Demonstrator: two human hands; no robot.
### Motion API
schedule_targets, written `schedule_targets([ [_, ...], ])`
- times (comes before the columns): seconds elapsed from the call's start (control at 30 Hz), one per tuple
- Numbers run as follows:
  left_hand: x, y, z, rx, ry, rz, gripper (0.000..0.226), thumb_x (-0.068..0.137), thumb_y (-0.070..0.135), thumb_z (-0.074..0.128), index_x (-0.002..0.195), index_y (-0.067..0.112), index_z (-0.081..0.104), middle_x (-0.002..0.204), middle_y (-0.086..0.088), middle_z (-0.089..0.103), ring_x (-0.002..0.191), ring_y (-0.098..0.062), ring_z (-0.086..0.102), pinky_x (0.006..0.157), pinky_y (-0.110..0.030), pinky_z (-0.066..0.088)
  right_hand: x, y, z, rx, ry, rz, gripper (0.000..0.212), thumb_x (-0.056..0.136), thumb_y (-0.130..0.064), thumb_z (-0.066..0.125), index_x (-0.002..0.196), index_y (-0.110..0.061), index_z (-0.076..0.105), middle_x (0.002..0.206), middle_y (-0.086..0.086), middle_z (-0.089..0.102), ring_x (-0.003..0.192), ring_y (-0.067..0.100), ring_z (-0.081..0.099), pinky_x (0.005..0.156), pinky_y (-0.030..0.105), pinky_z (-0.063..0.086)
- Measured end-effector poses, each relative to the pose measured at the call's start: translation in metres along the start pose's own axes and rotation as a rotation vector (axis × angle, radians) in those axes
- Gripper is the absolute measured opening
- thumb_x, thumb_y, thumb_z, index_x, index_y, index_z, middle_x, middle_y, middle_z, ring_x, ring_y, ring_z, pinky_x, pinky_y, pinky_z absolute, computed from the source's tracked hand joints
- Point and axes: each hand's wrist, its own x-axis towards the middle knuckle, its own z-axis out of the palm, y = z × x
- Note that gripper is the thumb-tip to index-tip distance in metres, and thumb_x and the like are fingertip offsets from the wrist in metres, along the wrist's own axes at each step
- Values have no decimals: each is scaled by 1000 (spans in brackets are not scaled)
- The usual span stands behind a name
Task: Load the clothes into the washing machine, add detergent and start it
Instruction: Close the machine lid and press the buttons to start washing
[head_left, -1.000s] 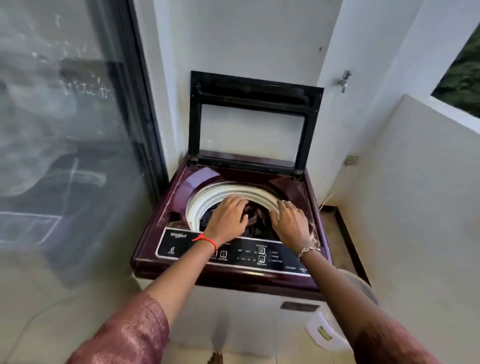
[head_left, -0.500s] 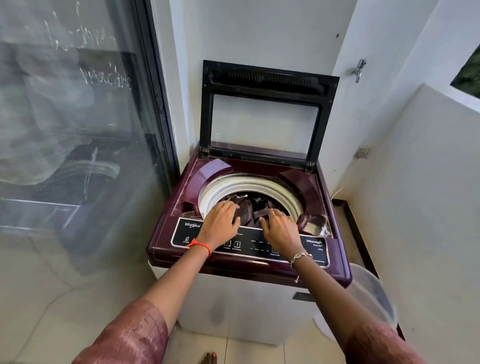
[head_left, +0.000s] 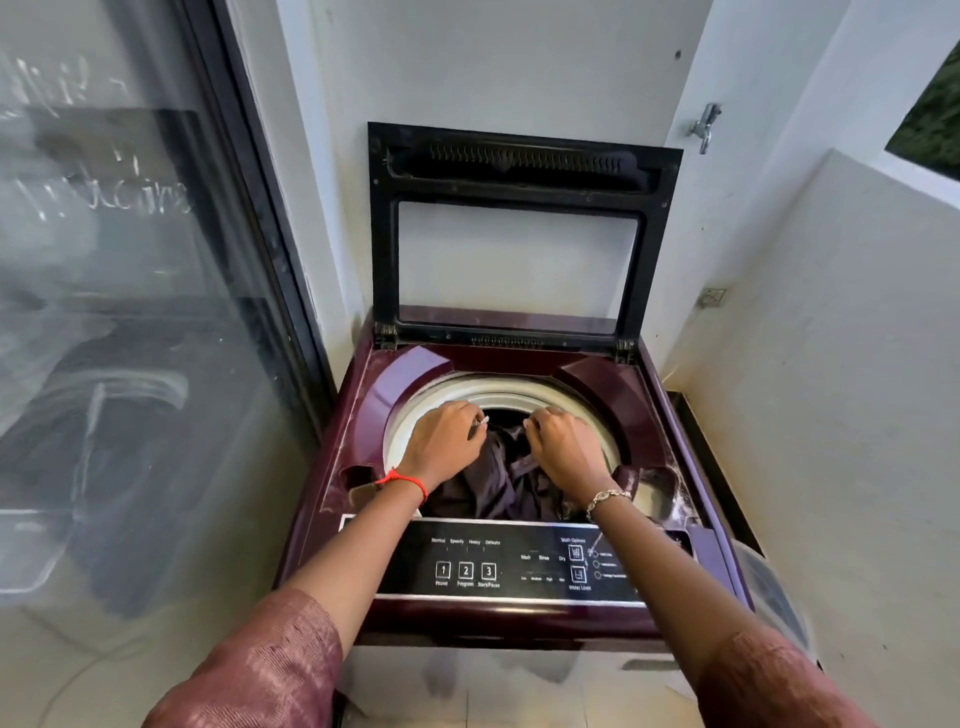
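A maroon top-loading washing machine (head_left: 358, 415) stands with its black-framed lid (head_left: 519, 166) raised against the wall. Dark purple-brown clothes (head_left: 498, 486) fill the front of the white-rimmed drum (head_left: 519, 391). My left hand (head_left: 445, 441) and my right hand (head_left: 567, 448) are both inside the drum opening, backs up, a small gap between them. Their fingers curl down into the clothes and the fingertips are hidden. The black control panel (head_left: 519, 569) with numbered buttons lies under my forearms. No detergent is in view.
A glass sliding door (head_left: 130, 312) with a dark frame runs along the left. A tap (head_left: 704, 127) is on the back wall. A low white wall (head_left: 841, 389) closes the right side. A pale plastic tub (head_left: 774, 597) stands on the floor beside the machine.
I have come closer to the machine. Both hands have moved from the drum's front edge by the control panel further into the opening, onto the clothes.
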Motion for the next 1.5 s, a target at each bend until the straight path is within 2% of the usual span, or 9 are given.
schedule_targets([
  [0.13, 40, 0, -11, 45, 18, -5, 22, 91, 23, 48, 90, 11, 66, 94, -8, 69, 89, -31, 62, 64, -32, 42, 36, 9, -12, -44, 19, 10, 30, 95, -25, 41, 89, -5, 63, 96, 14, 68, 90, 36, 62, 69, 38, 45],
  [0.3, 107, 7, -35, 67, 49, -4, 23, 89, 23, 50, 93, 13, 70, 95, -12, 71, 92, -35, 63, 74, -39, 50, 95, 29, -39, -76, 52, -7, 30, 93, -24, 45, 84, -3, 63, 90, 20, 68, 86, 39, 63, 68, 39, 46],
  [0.6, 226, 30, -90, 12, 248, 57, 24, 90, 22, 51, 88, 8, 70, 86, -9, 71, 82, -27, 64, 72, -36, 52, 217, 49, -106, -30, 270, -74, 37, 95, -27, 46, 75, 0, 62, 76, 20, 65, 74, 39, 60, 59, 36, 40],
  [0.77, 278, 40, -105, -69, 342, 165, 18, 91, 18, 53, 93, 8, 67, 99, -3, 67, 100, -19, 58, 80, -35, 49, 272, 54, -131, 39, 359, -83, 31, 94, -25, 49, 80, 0, 61, 88, 15, 65, 82, 35, 60, 62, 32, 35],
  [0.93, 322, 47, -114, 0, 407, 257, 19, 92, 17, 53, 103, 6, 63, 107, -4, 62, 110, -16, 50, 79, -25, 44, 312, 60, -140, 77, 454, -111, 28, 94, -22, 49, 85, 1, 61, 92, 15, 63, 86, 31, 58, 60, 31, 35],
  [1.07, 348, 43, -114, 81, 372, 298, 25, 93, 16, 52, 113, 4, 60, 115, -7, 60, 116, -19, 48, 92, -25, 39, 333, 63, -140, 109, 468, -129, 26, 93, -19, 49, 91, 3, 62, 96, 16, 62, 93, 32, 56, 70, 38, 43],
  [1.23, 367, 36, -105, 193, 333, 293, 36, 96, 23, 47, 125, 2, 52, 125, -11, 53, 122, -23, 42, 107, -28, 30, 350, 67, -135, 49, 425, -166, 31, 94, -26, 48, 107, 0, 61, 106, 18, 63, 102, 34, 53, 88, 40, 40],
  [1.33, 370, 34, -99, 246, 326, 289, 37, 97, 27, 44, 126, 4, 52, 123, -11, 54, 117, -25, 46, 105, -33, 33, 354, 68, -133, 5, 399, -153, 36, 96, -30, 45, 113, -2, 59, 113, 16, 60, 110, 32, 49, 94, 40, 35],
  [1.5, 366, 36, -98, 219, 327, 275, 38, 97, 28, 45, 126, 5, 52, 122, -11, 52, 114, -24, 46, 100, -31, 35, 353, 68, -136, -34, 354, -164, 36, 95, -32, 45, 112, -3, 59, 114, 13, 56, 111, 29, 46, 92, 40, 34],
])
